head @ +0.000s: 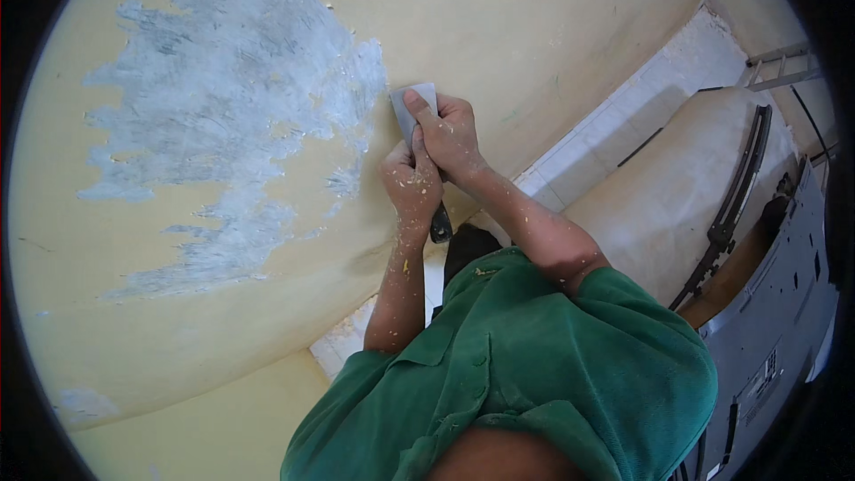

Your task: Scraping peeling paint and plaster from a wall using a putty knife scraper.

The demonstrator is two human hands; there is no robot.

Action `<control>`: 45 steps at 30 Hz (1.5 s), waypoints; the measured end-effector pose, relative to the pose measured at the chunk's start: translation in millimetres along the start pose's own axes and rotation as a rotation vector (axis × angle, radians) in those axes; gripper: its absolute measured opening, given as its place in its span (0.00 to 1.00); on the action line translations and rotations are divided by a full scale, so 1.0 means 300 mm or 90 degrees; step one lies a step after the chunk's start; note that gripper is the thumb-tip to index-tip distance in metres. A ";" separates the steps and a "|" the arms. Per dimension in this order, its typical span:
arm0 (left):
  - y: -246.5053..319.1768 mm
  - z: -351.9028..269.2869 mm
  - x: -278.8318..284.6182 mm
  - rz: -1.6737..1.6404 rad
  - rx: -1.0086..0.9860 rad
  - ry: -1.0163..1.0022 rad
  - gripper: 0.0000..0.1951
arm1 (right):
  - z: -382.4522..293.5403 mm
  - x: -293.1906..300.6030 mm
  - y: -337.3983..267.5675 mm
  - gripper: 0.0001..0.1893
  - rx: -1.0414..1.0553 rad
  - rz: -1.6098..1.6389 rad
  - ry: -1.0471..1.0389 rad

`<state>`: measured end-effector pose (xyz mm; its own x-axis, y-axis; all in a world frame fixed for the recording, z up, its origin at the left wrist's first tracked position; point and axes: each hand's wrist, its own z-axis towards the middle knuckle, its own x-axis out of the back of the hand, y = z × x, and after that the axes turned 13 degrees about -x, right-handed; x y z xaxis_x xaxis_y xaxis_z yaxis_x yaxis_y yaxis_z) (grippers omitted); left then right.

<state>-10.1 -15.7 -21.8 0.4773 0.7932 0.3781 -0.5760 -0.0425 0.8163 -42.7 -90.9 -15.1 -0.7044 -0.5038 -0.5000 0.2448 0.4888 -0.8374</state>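
Note:
A wide-bladed paint scraper [406,121] is held in both my hands, its metal blade up against the yellow painted wall [507,20]. My left hand [413,184] wraps the black handle [441,224], whose end sticks out below the fist. Higher up, my right hand [451,130] grips near the blade, with the thumb pressed flat on the metal. Paint flecks dot both hands and forearms. Just left of the blade lies a large scraped patch [220,80], grey-white with ragged paint edges. Whether the blade's edge touches the wall cannot be made out.
White floor tiles [594,140] run along the wall's foot. To the right, a pale covered surface [641,214] bears a long dark metal or plastic bar [735,194]. Beside it stands a large grey panel [768,341]. A ladder [781,70] is at the far right.

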 end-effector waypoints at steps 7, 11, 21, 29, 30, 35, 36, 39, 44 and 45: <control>0.055 0.038 -0.011 -0.025 0.006 0.017 0.21 | 0.007 -0.014 -0.065 0.18 0.045 0.010 -0.013; 0.044 0.012 -0.004 -0.038 0.042 -0.005 0.21 | 0.008 0.006 -0.032 0.18 0.041 -0.049 -0.006; 0.048 0.061 -0.005 0.001 0.002 0.012 0.21 | 0.035 -0.028 -0.067 0.20 0.094 0.053 -0.021; -0.006 0.010 -0.003 0.010 0.036 -0.022 0.20 | 0.023 0.001 0.034 0.18 0.024 -0.001 0.046; -0.011 0.011 -0.004 0.008 0.039 -0.020 0.20 | 0.022 0.000 0.029 0.18 0.023 -0.005 0.046; -0.024 0.008 -0.009 -0.018 0.015 -0.011 0.20 | 0.018 0.003 0.017 0.18 0.031 0.023 0.039; -0.025 0.008 -0.004 -0.018 0.018 -0.013 0.20 | 0.018 0.001 0.019 0.18 0.029 0.022 0.042; -0.021 0.009 0.009 -0.025 0.006 -0.028 0.21 | 0.015 -0.007 0.016 0.18 0.031 0.032 0.047; 0.028 0.021 -0.004 0.005 -0.014 -0.007 0.21 | 0.012 0.000 -0.013 0.19 0.022 -0.015 0.069; 0.016 0.025 -0.008 0.004 -0.015 -0.009 0.21 | 0.017 -0.001 -0.011 0.19 0.022 -0.015 0.071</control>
<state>-8.8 -22.5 -15.5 0.4824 0.7844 0.3898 -0.5943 -0.0339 0.8035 -39.9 -96.1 -13.2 -0.7790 -0.4318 -0.4547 0.2491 0.4523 -0.8564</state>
